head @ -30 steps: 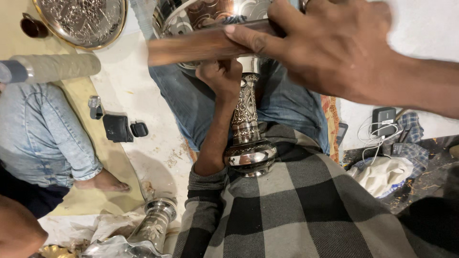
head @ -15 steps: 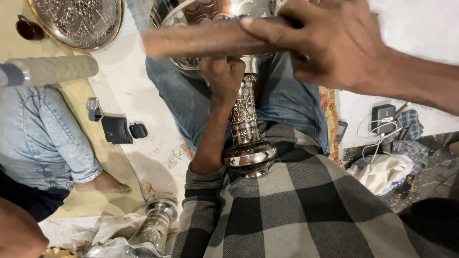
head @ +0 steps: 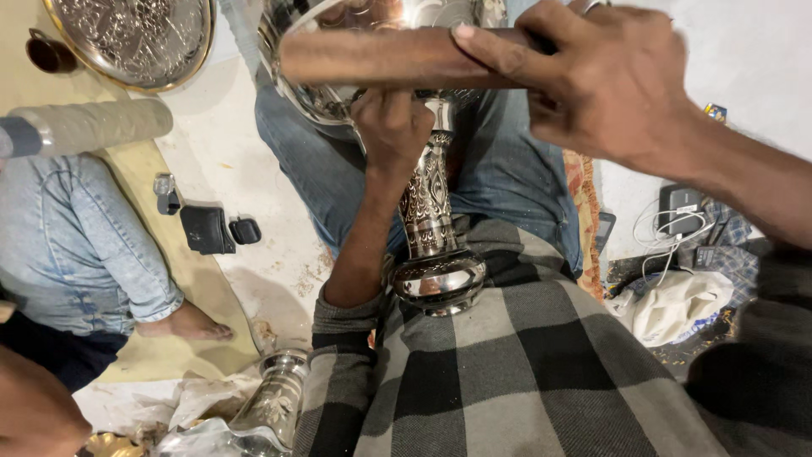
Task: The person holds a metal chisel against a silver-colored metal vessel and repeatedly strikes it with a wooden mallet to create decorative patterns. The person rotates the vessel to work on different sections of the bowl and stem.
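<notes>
Hands both busy w/ one piece: left hand [head: 391, 127] clenched round stem of engraved silver goblet [head: 430, 222], base against checked shirt [head: 524, 372] below grip. Right hand [head: 609, 89] grips wooden stick [head: 381, 57], laid across bowl rim just above left fist.

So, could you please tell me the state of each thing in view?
Right hand: gripping a wooden stick held level.
Left hand: clasped on the goblet stem.
Silver goblet: held tilted, base against the lap.
Engraved tray: lying flat on the floor.
Second vase: lying among paper.
</notes>
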